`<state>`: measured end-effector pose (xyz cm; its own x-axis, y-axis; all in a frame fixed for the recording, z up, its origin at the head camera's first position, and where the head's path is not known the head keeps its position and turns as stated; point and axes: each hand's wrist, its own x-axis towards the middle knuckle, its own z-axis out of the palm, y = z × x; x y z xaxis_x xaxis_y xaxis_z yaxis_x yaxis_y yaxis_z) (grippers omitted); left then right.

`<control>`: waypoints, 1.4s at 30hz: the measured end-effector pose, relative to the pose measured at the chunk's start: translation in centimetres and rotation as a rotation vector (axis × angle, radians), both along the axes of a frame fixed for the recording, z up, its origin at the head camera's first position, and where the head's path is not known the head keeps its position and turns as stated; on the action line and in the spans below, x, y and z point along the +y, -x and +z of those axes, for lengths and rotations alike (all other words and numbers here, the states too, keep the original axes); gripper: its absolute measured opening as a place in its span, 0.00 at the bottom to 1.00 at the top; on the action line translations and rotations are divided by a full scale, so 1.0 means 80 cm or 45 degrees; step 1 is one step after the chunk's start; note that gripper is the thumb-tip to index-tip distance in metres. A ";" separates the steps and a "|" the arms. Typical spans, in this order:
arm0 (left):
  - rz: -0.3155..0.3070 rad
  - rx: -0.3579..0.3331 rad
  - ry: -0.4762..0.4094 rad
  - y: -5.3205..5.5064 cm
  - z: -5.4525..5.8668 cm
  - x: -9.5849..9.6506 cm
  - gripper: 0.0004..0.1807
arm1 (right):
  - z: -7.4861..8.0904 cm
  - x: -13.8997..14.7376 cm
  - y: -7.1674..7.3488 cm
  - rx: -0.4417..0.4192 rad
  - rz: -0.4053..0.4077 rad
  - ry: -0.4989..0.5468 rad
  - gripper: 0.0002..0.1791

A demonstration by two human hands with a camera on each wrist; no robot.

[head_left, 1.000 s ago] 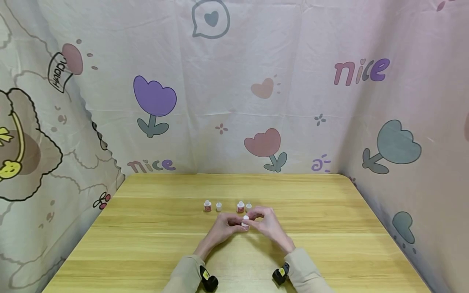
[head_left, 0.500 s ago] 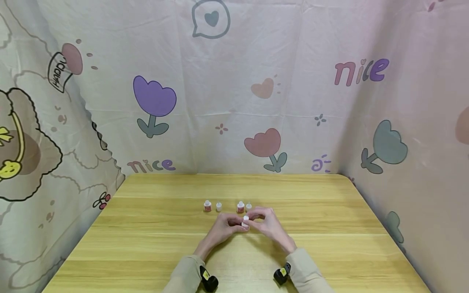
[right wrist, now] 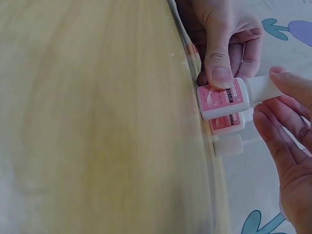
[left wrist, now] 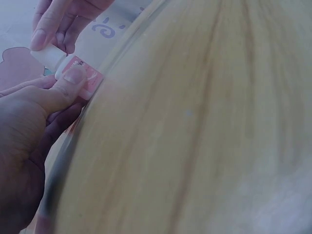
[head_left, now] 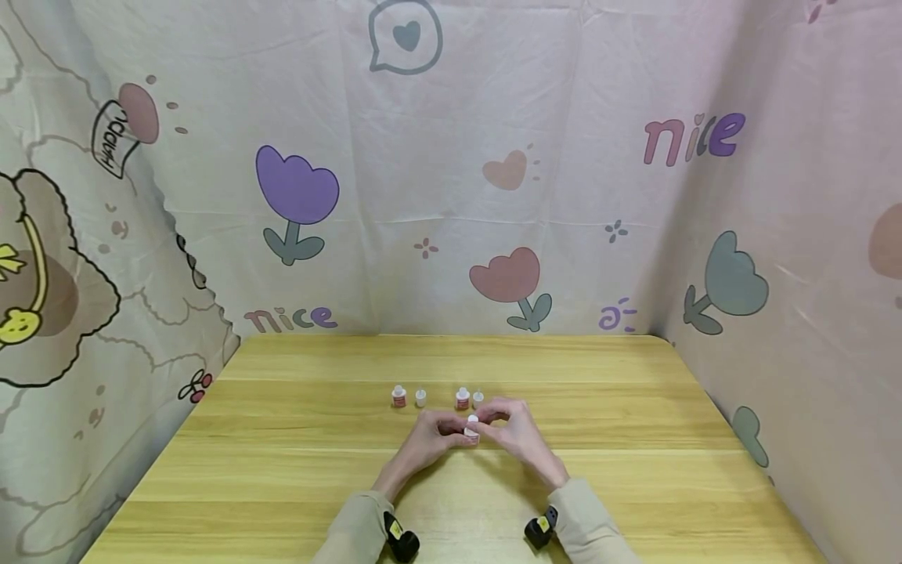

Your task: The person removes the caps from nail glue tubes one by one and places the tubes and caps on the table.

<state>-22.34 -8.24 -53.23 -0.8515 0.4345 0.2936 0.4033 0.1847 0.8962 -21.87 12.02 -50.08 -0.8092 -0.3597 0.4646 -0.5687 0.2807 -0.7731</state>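
Note:
A small white glue bottle with a pink label (right wrist: 222, 100) is held upright between the hands, close over the table. My left hand (head_left: 431, 433) grips its body, thumb across the label. The thumb and fingers of my right hand (head_left: 520, 431) pinch the white cap (right wrist: 263, 89) on top of the bottle. Just beyond the hands stands another glue bottle (head_left: 462, 399) with its neck bare of a cap. Beside it a white cap (head_left: 478, 399) sits with a thin pin pointing up.
Further left on the wooden table (head_left: 317, 470) stand a third glue bottle (head_left: 398, 398) and a second pin cap (head_left: 420, 399). Printed cloth (head_left: 423, 196) hangs behind the table and along both sides.
Both hands keep the same grip on the glue bottle and its cap, with barely any movement. The cloth on the right side has shifted leftward.

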 end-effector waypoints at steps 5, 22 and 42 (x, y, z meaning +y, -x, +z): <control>-0.008 0.010 0.002 0.001 0.000 0.000 0.09 | 0.001 0.002 0.001 -0.008 0.042 -0.004 0.03; -0.004 0.026 -0.017 0.000 0.001 0.001 0.09 | 0.022 -0.001 -0.012 -0.137 -0.050 -0.012 0.05; 0.006 -0.009 0.014 0.002 0.000 0.000 0.09 | 0.042 -0.002 -0.023 -0.130 0.040 0.043 0.04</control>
<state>-22.48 -8.23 -53.24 -0.8556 0.4334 0.2832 0.3963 0.1963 0.8969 -19.99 11.87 -46.74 -0.8414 -0.3711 0.3929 -0.4948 0.2365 -0.8362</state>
